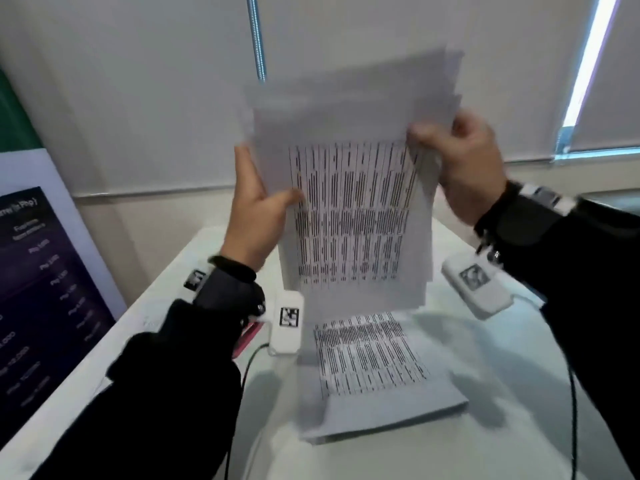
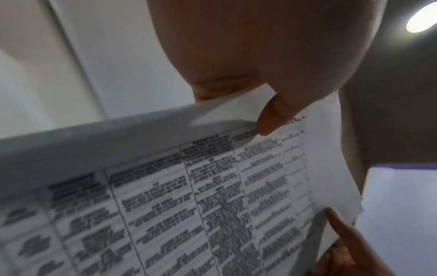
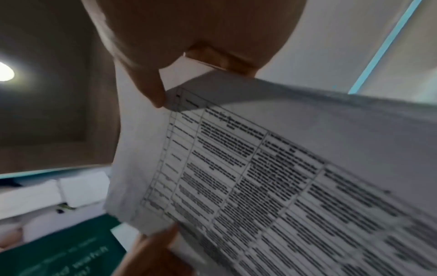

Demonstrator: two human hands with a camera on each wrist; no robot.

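Observation:
A sheaf of printed sheets (image 1: pixel 353 202) with dense table text is held upright above the white table (image 1: pixel 502 427). My left hand (image 1: pixel 258 209) grips its left edge, thumb on the front and fingers behind. My right hand (image 1: pixel 464 157) pinches its upper right edge. In the left wrist view the left thumb presses the sheaf of sheets (image 2: pixel 189 186) near its corner. The right wrist view has the right thumb on the corner of the same sheaf (image 3: pixel 272 168). A second pile of printed sheets (image 1: pixel 374 375) lies flat on the table below.
A dark poster board (image 1: pixel 41 289) leans at the table's left edge. A pink object (image 1: pixel 247 337) lies partly hidden under my left wrist. Behind the table are a pale wall and window blinds (image 1: pixel 609 64). Cables hang from both wrist devices.

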